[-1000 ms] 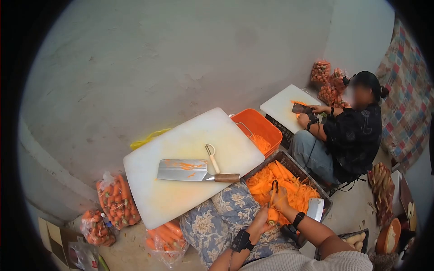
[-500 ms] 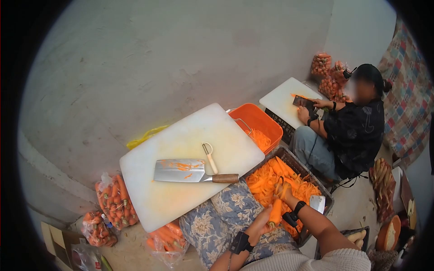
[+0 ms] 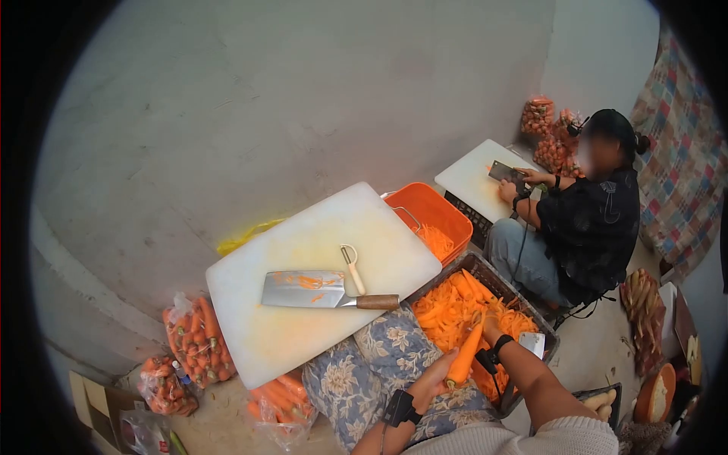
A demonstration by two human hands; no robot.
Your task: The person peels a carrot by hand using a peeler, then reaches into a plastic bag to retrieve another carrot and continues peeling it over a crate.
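Observation:
A peeled carrot (image 3: 465, 355) slants upward over the near side of a dark crate (image 3: 545, 309) that holds carrots and orange peelings. My left hand (image 3: 435, 373) is closed on the carrot's thick lower end. Near its upper end is my right hand (image 3: 489, 326), its fingers partly hidden and too small to make out. On the white cutting board (image 3: 303, 334) lie a cleaver (image 3: 307, 289) with orange shreds on its blade and a peeler (image 3: 353, 270) with a pale handle.
An orange bin (image 3: 432, 205) with shredded carrot stands behind the crate. At right, a seated person (image 3: 595, 220) holds a dark cleaver over another white board (image 3: 474, 171). Bagged carrots (image 3: 201, 341) rest on the floor at left. A metal blade (image 3: 533, 344) shows at the crate's right side.
The carrot now stands out longer and more upright between my hands. My right hand has shifted slightly right and down. The other person's cleaver has moved a little left.

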